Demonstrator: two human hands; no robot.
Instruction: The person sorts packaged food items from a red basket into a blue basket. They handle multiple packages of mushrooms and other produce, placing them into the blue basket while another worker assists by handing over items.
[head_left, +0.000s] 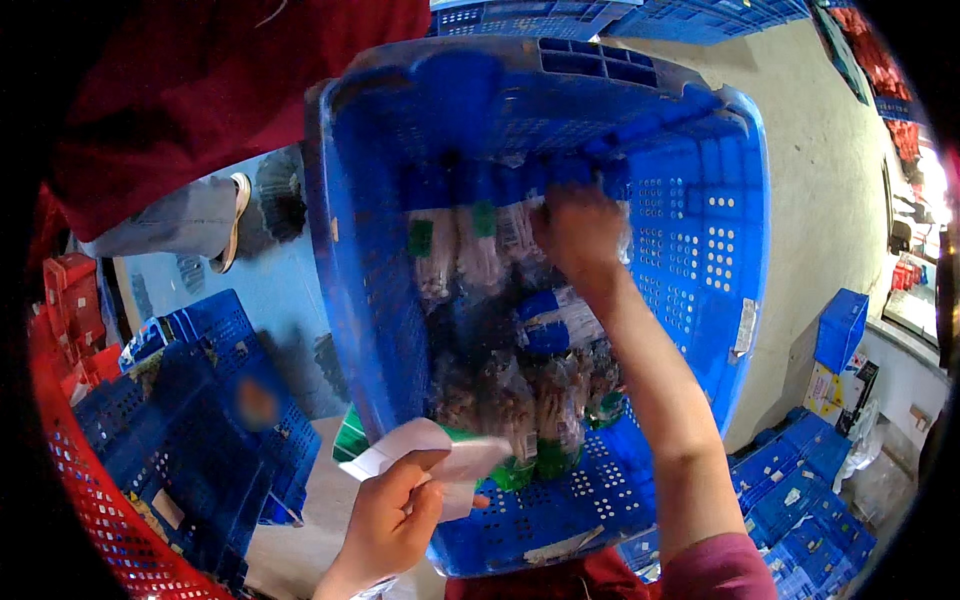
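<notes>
A deep blue plastic crate (739, 180) with perforated walls stands in front of me. My left hand (397, 510) grips white paper sheets (412, 446) above the crate's near left corner, with a green and white sheet (349, 439) beside them. Reaching deep inside, my right hand (589, 229) is at the row of clear plastic packs of pale items (480, 247) by the far wall. Motion blurs its fingers, so a grasp cannot be made out. Below it lies a pack with blue ends (547, 322). Clear bags with green bottoms (517, 420) line the near side.
A person in dark red clothing (225, 75) stands at the far left, a sandalled foot (236, 221) on the floor. Blue crates (202, 427) and a red perforated basket (127, 532) lie left. More blue crates (795, 480) and a small blue bin (841, 330) are right.
</notes>
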